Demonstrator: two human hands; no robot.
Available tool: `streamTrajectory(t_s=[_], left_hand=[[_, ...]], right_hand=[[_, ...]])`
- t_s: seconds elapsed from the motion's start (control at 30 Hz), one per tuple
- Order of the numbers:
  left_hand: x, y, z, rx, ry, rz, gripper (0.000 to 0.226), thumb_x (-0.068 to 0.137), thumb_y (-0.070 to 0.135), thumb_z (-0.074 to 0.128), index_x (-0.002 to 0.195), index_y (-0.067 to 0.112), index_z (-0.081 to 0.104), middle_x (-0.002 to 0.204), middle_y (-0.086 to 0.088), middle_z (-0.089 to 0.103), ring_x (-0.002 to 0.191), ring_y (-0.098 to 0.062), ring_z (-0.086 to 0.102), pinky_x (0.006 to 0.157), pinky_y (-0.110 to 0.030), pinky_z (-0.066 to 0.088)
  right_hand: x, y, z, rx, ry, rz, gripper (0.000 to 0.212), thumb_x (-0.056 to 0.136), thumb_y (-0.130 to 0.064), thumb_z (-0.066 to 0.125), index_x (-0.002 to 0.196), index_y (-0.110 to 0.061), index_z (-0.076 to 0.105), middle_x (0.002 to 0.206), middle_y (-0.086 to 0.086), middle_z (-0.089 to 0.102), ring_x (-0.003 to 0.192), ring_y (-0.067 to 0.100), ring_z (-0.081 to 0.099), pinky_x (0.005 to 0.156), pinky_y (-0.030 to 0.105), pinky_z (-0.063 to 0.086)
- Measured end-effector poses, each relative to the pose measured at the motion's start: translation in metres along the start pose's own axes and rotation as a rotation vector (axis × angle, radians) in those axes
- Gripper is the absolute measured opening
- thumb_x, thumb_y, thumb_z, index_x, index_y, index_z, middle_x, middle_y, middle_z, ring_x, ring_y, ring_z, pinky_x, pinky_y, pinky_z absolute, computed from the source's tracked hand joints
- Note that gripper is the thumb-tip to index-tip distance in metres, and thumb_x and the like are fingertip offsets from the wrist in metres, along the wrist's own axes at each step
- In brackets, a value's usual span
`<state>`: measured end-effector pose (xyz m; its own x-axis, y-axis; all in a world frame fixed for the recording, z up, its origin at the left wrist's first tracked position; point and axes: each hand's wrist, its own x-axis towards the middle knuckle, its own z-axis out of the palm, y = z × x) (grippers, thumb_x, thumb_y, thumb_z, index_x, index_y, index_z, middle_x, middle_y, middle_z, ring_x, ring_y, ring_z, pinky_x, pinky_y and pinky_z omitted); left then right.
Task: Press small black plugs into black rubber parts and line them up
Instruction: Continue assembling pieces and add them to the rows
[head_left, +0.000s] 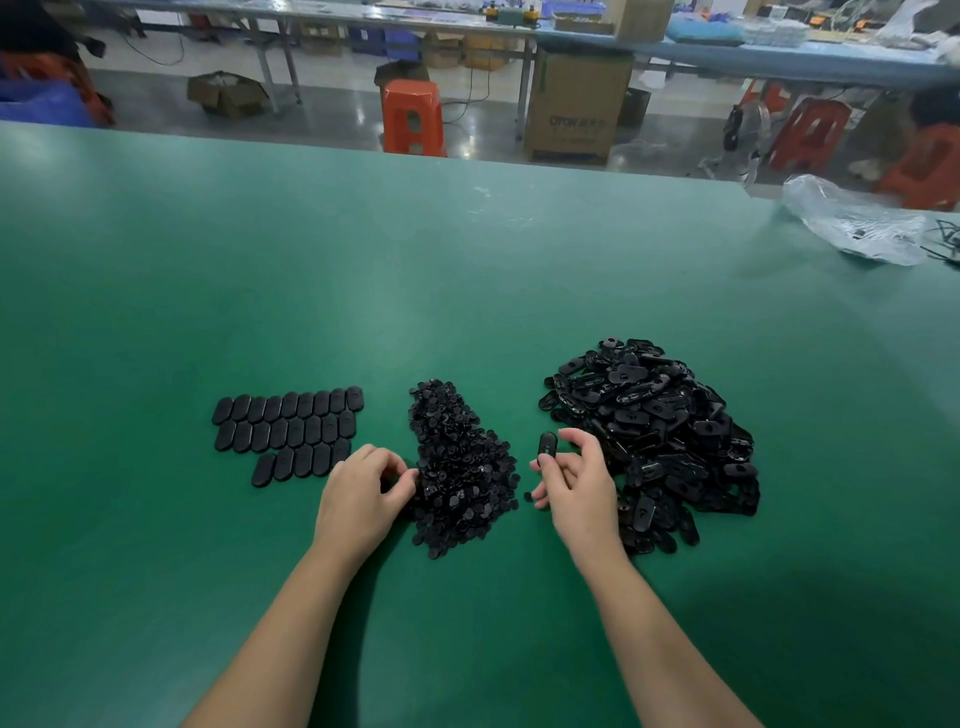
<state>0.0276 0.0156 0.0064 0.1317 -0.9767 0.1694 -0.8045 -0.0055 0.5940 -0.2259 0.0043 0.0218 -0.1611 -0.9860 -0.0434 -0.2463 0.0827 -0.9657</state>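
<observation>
The heap of small black plugs (462, 467) sits in the middle of the green bench (363, 270), and everything else seems arranged around it for short reaches. To the right of the plug heap, well apart from it, lies the bigger mound of unfinished black rubber parts (660, 441), tumbled any which way. To the left of the plug heap the finished pieces (291, 431) are laid flat in three neat rows, edges touching, the nearest row shorter than the two behind it, so there is plainly room for more. The left hand (363, 493) rests at the left edge of the plug heap with its fingers curled in and the tips right against the plugs; it looks to be pinching one out, but the fingertips are hidden among the black bits and I cannot tell whether a plug is actually caught. The right hand (571, 483) hovers between the plug heap and the parts mound, gripping a single oval rubber part (547, 448) by its lower end, held nearly upright and turned toward the plug heap, presumably so its opening is presented for a plug. Far off to the right of the plug heap, near the bench's back edge, lies a crumpled clear plastic bag (852, 223).
</observation>
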Motion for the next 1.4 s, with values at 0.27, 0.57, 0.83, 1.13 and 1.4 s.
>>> streamTrajectory(t_s=[0.27, 0.57, 0.83, 1.13, 1.4], left_hand=[[-0.007, 0.003, -0.004, -0.179, 0.135, -0.122, 0.024, 0.092, 0.020, 0.070, 0.075, 0.027, 0.054, 0.065, 0.009, 0.056, 0.061, -0.011, 0.053, 0.050, -0.018, 0.038], [-0.005, 0.021, -0.001, -0.160, 0.196, -0.120, 0.023, 0.099, 0.008, 0.059, 0.119, 0.005, 0.070, 0.104, -0.003, 0.070, 0.095, -0.016, 0.063, 0.086, -0.023, 0.045], [0.006, 0.069, 0.005, -0.307, 0.117, -0.020, 0.016, 0.101, 0.012, 0.056, 0.096, 0.023, 0.066, 0.092, 0.012, 0.063, 0.085, 0.004, 0.057, 0.075, -0.002, 0.037], [0.016, 0.091, 0.012, -0.702, -0.098, -0.147, 0.021, 0.101, 0.018, 0.058, 0.088, 0.029, 0.070, 0.057, 0.013, 0.055, 0.052, -0.004, 0.045, 0.052, -0.017, 0.038], [0.013, 0.099, 0.020, -1.091, -0.203, -0.334, 0.011, 0.097, -0.002, 0.060, 0.095, 0.003, 0.069, 0.083, -0.008, 0.070, 0.066, -0.013, 0.064, 0.052, -0.024, 0.052]], right_hand=[[0.001, 0.011, 0.003, 0.001, 0.012, 0.011, 0.023, 0.104, -0.013, 0.052, 0.120, -0.029, 0.057, 0.092, -0.004, 0.072, 0.060, 0.008, 0.064, 0.060, 0.029, 0.060], [0.001, 0.012, 0.004, 0.021, 0.003, 0.024, 0.032, 0.102, -0.008, 0.052, 0.122, -0.033, 0.055, 0.092, -0.003, 0.072, 0.062, 0.006, 0.066, 0.058, 0.024, 0.057], [-0.002, 0.013, 0.005, 0.039, 0.000, -0.033, 0.013, 0.100, -0.016, 0.061, 0.094, -0.027, 0.059, 0.083, -0.003, 0.072, 0.059, 0.004, 0.060, 0.056, 0.020, 0.051], [-0.001, 0.015, 0.005, -0.062, 0.049, -0.101, 0.016, 0.097, -0.019, 0.066, 0.087, -0.030, 0.060, 0.062, -0.012, 0.058, 0.052, 0.002, 0.048, 0.049, 0.013, 0.038], [0.002, 0.019, 0.007, -0.105, 0.069, -0.107, 0.019, 0.095, -0.020, 0.069, 0.087, -0.032, 0.058, 0.067, -0.008, 0.062, 0.057, 0.001, 0.054, 0.054, 0.012, 0.041]])
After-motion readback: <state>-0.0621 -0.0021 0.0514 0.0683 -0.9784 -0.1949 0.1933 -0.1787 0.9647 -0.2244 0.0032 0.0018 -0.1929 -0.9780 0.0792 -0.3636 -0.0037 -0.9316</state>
